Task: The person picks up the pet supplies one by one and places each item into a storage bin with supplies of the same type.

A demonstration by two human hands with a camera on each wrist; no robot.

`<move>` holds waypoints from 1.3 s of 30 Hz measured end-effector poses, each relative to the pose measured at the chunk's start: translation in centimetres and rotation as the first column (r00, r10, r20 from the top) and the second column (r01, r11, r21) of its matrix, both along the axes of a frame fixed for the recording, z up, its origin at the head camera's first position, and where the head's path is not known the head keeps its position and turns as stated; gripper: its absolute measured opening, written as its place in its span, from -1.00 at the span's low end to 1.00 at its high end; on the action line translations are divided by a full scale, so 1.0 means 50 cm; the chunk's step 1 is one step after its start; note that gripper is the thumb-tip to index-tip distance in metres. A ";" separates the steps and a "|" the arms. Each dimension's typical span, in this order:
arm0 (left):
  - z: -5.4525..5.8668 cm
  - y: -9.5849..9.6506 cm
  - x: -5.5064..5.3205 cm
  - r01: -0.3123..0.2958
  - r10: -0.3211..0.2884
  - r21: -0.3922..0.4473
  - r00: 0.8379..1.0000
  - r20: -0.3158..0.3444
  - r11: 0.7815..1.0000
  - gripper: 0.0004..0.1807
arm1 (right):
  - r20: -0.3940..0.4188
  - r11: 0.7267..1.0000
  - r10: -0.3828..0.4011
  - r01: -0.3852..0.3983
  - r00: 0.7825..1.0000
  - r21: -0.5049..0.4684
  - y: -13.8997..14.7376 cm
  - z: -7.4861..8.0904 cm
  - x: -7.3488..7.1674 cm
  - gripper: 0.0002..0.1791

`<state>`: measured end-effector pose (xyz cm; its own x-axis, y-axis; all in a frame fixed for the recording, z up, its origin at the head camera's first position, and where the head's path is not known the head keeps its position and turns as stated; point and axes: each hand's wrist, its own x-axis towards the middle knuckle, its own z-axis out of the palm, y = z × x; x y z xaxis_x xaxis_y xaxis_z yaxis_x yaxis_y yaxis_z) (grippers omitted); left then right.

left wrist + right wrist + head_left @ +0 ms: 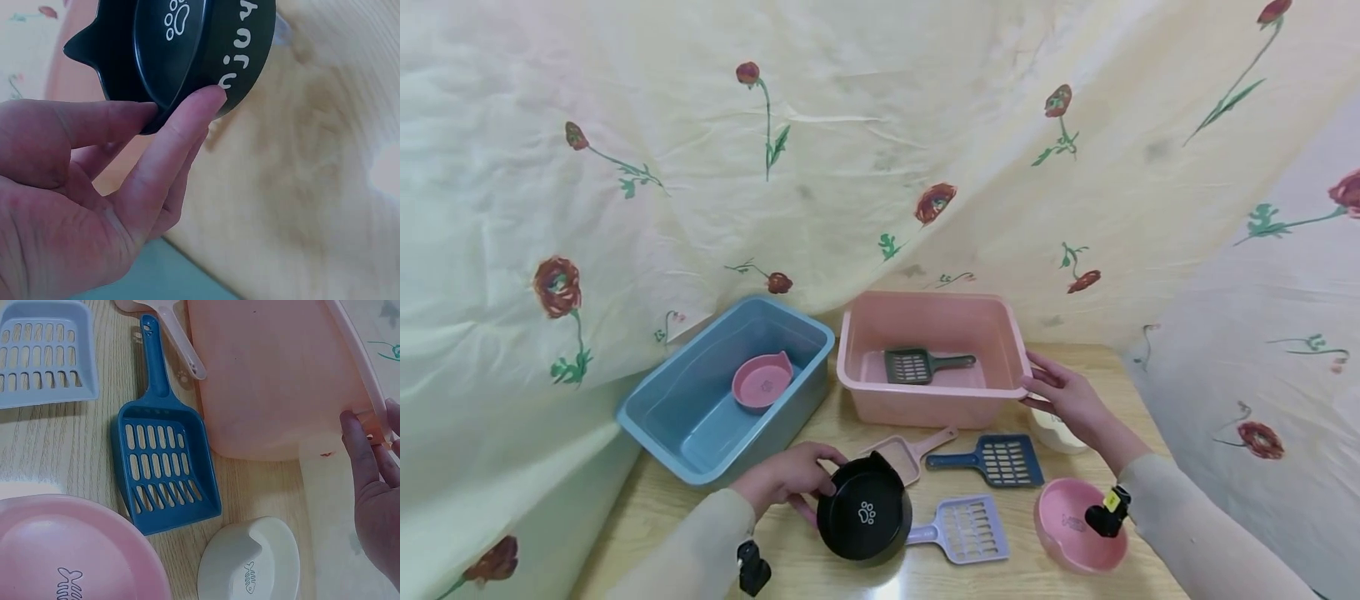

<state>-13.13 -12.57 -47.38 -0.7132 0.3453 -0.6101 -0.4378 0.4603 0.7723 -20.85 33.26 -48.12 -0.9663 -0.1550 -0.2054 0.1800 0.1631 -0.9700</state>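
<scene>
My left hand (793,477) pinches the rim of a black pet bowl (850,533) with a white paw print inside. In the left wrist view the bowl (240,62) is tilted, with thumb and fingers on either side of its wall and white lettering outside. At the right end of a pink litter box (917,408), my right hand (1067,400) grips the rim, as the right wrist view also shows with the box wall (269,375). Inside that box lies a dark green litter scoop (910,367).
A blue litter box (700,475) at left holds a pink bowl (763,379). On the wooden table lie a pink scoop (898,454), a dark blue scoop (1009,460) and a lavender scoop (973,529). A pink bowl (1067,546) and white bowl (275,550) stand at right.
</scene>
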 end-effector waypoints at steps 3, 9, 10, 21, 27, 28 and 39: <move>0.033 0.013 -0.012 0.039 -0.039 0.009 0.999 -0.016 0.999 -0.51 | 0.005 1.000 -0.011 0.011 1.000 0.009 0.004 -0.001 -0.003 -0.18; 0.095 0.018 -0.035 0.090 -0.088 0.019 0.993 -0.075 0.996 -0.52 | -0.005 0.999 -0.005 0.005 1.000 0.047 0.002 -0.003 -0.007 -0.19; 0.104 0.016 -0.038 0.096 -0.094 0.022 0.992 -0.089 0.995 -0.52 | -0.012 0.998 0.000 0.001 1.000 0.055 0.001 -0.002 -0.008 -0.19; 0.191 -0.014 -0.065 0.052 -0.051 0.001 0.989 -0.137 0.999 -0.46 | -0.124 0.948 0.099 -0.056 0.987 0.313 -0.006 0.017 -0.001 -0.18; 0.244 -0.062 -0.083 0.042 -0.050 -0.050 0.980 -0.192 0.998 -0.43 | -0.255 0.855 0.186 -0.028 0.949 0.517 -0.018 0.028 0.010 -0.07; 0.252 -0.072 -0.087 0.042 -0.051 -0.052 0.979 -0.195 0.998 -0.42 | -0.282 0.840 0.202 -0.017 0.938 0.542 -0.021 0.029 0.011 -0.07; 0.303 -0.192 -0.103 0.032 -0.053 -0.098 0.975 -0.214 0.995 -0.39 | -0.469 0.682 0.342 0.128 0.815 0.720 -0.034 0.027 0.032 -0.18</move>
